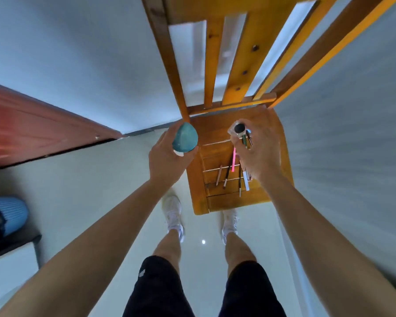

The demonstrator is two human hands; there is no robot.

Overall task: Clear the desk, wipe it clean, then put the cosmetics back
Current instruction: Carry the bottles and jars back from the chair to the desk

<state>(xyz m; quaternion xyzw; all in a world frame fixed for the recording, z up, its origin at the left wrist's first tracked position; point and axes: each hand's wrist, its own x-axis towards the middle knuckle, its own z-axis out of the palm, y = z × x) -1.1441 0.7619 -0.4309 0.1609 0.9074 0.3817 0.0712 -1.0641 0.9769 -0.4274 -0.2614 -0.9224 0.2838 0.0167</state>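
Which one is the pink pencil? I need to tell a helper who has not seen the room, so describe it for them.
Find the wooden chair in front of the person. On its slatted seat lies a loose row of thin sticks, just under the right hand. The pink pencil is the only bright pink one; the sticks beside it are brown, black or white.

You can read no text, label, brand or number anywhere here. The small light mark on your shorts (142,272) is too blurred to make out. The pencils (232,172) on the chair (217,129) and the small jar (239,129) in your right hand (258,149) show no lettering you could make out.
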